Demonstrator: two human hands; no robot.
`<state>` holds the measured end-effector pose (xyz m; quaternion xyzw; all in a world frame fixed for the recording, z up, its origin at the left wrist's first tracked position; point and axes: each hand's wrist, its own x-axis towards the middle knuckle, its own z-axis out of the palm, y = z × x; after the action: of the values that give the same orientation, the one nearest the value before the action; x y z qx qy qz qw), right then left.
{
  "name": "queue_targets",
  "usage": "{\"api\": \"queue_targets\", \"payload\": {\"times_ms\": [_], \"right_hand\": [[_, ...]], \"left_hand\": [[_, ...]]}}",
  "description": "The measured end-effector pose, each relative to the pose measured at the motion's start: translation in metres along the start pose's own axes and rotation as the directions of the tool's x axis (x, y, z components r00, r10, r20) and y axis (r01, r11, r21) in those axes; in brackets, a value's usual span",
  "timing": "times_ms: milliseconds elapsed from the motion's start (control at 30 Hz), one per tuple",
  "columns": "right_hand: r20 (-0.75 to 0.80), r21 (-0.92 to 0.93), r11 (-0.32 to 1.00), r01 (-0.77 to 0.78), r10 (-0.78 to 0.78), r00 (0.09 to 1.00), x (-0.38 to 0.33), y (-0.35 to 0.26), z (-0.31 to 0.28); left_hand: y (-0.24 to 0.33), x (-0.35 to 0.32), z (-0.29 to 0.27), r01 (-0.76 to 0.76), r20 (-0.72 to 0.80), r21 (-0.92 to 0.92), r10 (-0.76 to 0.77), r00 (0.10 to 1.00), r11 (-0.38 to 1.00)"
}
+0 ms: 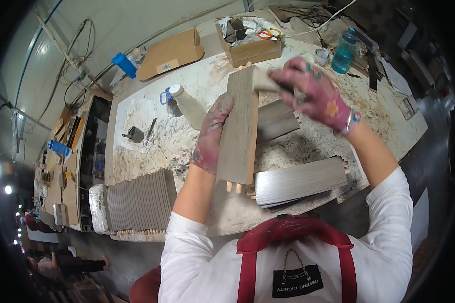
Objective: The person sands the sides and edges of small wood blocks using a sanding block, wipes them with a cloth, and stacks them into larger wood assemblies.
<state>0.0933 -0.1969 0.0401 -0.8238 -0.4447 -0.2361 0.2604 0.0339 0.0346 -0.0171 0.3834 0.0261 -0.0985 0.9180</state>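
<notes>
Board [236,131] held in left hand [212,134], fingers mostly hidden, spread unclear; right hand [316,96] pinches blurred tool [266,82], best kept flat, lengthwise.

A grey, dowel-ended board [239,126] is tilted, a blurred pale piece [266,82] beside it.

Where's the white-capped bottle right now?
In the head view, the white-capped bottle is on the table, left of centre, just left of the left hand that holds the grey board up.
</notes>
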Motion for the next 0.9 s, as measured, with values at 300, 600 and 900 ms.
{"api": "queue_targets", "payload": {"times_ms": [300,600,900], "right_hand": [[-0.039,0.351,0.927,-0.130,0.153,0.987,-0.020,-0.012,0.001],[0.197,0.798,0.541,-0.263,0.178,0.964,-0.028,-0.053,0.021],[0.162,0.398,0.913,0.083,-0.159,0.974,-0.020,-0.067,0.019]], "left_hand": [[-0.006,0.006,-0.042,-0.321,0.085,0.104,0.313,0.946,0.941],[-0.010,0.013,-0.028,-0.028,-0.019,-0.113,0.026,0.999,0.993],[-0.027,0.019,-0.027,0.142,0.278,-0.465,-0.008,0.960,0.874]]}}
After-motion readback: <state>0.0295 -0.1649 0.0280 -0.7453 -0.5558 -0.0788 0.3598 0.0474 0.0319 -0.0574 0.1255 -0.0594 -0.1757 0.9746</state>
